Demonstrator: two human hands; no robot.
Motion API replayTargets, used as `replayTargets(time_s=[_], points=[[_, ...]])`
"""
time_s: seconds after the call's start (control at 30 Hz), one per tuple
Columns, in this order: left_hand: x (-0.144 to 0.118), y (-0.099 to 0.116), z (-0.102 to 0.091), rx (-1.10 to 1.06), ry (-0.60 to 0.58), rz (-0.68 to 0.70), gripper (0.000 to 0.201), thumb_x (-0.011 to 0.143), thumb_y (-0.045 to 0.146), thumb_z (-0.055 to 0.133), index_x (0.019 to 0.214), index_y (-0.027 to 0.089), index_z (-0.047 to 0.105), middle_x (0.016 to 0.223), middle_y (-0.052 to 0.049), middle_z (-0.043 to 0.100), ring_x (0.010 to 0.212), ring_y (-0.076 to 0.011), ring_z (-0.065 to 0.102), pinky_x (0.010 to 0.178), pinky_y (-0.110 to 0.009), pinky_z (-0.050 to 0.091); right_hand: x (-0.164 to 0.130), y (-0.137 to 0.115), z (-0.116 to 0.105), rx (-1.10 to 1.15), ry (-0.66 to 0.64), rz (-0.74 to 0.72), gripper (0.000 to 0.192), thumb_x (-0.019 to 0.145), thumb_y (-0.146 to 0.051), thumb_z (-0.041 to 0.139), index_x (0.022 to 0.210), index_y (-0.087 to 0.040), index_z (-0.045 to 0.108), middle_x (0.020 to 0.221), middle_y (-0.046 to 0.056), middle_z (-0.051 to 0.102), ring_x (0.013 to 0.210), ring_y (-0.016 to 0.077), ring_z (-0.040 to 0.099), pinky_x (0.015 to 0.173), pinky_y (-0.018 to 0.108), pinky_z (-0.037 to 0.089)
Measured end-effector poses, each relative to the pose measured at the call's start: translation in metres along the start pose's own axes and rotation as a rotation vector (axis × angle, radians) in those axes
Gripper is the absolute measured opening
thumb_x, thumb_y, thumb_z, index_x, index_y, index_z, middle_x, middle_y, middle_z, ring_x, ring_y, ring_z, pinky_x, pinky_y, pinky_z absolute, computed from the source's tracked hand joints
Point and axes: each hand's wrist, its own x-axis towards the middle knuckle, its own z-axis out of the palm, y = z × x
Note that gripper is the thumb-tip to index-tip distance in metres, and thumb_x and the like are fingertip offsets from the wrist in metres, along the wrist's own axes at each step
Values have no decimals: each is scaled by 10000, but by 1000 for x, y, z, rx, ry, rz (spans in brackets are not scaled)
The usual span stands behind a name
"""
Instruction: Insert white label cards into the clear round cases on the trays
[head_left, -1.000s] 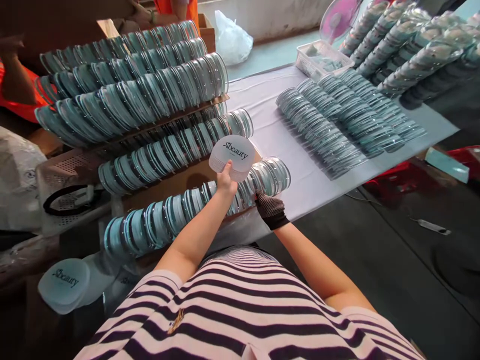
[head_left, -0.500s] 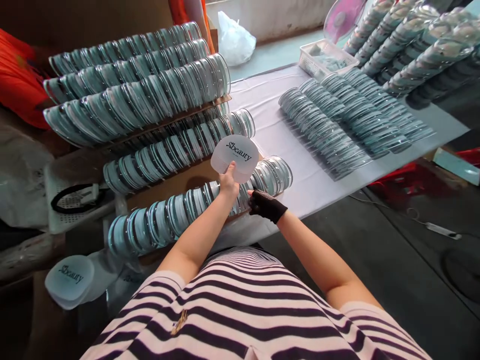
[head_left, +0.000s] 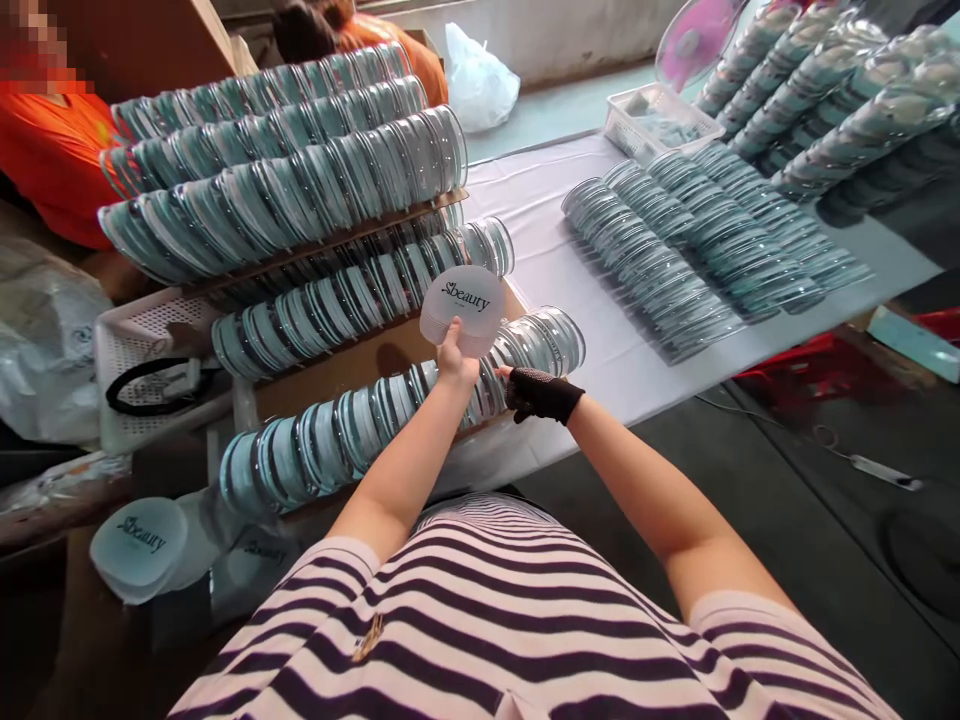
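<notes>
My left hand [head_left: 455, 362] holds up a small stack of frosted white round lids [head_left: 465, 307] printed "Sbeauty", just above the nearest row of round teal-and-clear cases [head_left: 390, 405]. My right hand [head_left: 538, 393], in a black mesh glove, rests against the right end of that row; whether it grips a case is hidden. Behind that row, more rows of the same cases [head_left: 300, 185] lean on brown cardboard.
A white-clothed table [head_left: 540, 250] carries more rows of cases [head_left: 697, 240] and a white basket [head_left: 656, 118]. Stacks of cases [head_left: 832, 90] sit at the far right. More printed lids [head_left: 142, 545] lie at lower left. A person in orange [head_left: 52, 150] sits beyond the rows.
My right hand has shifted slightly left along the end of the nearest row. The lids in my left hand dropped a little and tilted. The view has shifted a little.
</notes>
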Motion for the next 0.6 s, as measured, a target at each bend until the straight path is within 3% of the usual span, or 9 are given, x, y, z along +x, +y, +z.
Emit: replayTargets(time_s=[0.1, 0.2, 0.27, 0.37, 0.47, 0.53, 0.6], points=[[-1, 0, 3, 16, 9, 38, 405, 862, 157, 675, 1266, 186, 649, 1266, -99, 702, 1217, -244, 635, 1021, -423, 523, -15, -16, -11, -443, 279, -90, 440, 858, -589, 604, 953, -164, 666, 609, 30, 637, 549, 162, 599, 572, 301, 549], [-7, -3, 7, 90, 6, 63, 375, 796, 132, 737, 1165, 178, 692, 1186, -91, 734, 1178, -252, 654, 1011, -430, 530, -26, -45, -24, -744, 707, -345, 420, 905, -516, 548, 1112, -175, 679, 951, 111, 742, 890, 239, 702, 758, 336, 569], [-13, -5, 8, 142, -18, 98, 331, 746, 122, 774, 1070, 159, 720, 1090, -91, 758, 1114, -252, 681, 997, -423, 539, -27, -62, -29, -802, 865, -544, 496, 942, -475, 469, 1323, -179, 584, 1220, 129, 693, 1100, 254, 664, 909, 383, 548], [-24, -4, 2, 203, -49, 160, 279, 700, 121, 795, 972, 144, 737, 943, -73, 771, 966, -242, 721, 952, -423, 563, -23, -70, -20, -1007, 934, -771, 648, 913, -456, 495, 1462, -113, 456, 1439, 179, 547, 1299, 292, 548, 1069, 447, 473], [-31, 1, -9, 261, 0, 172, 272, 663, 120, 815, 924, 145, 741, 890, -60, 769, 901, -248, 729, 930, -450, 574, -15, -54, 12, -1119, 948, -917, 648, 894, -433, 510, 1450, -101, 472, 1481, 196, 493, 1371, 313, 470, 1118, 475, 432], [-33, 5, -16, 271, 3, 130, 274, 656, 113, 822, 916, 147, 741, 905, -64, 771, 928, -259, 730, 950, -462, 566, -9, -41, 33, -991, 924, -948, 567, 895, -434, 498, 1370, -128, 547, 1349, 181, 606, 1226, 294, 588, 1013, 453, 516], [-34, 11, -19, 247, -17, 78, 285, 669, 88, 813, 937, 149, 738, 936, -66, 774, 989, -258, 723, 983, -451, 552, -5, -33, 44, -763, 891, -870, 496, 892, -466, 490, 1233, -133, 626, 1078, 145, 720, 936, 258, 691, 805, 399, 590]])
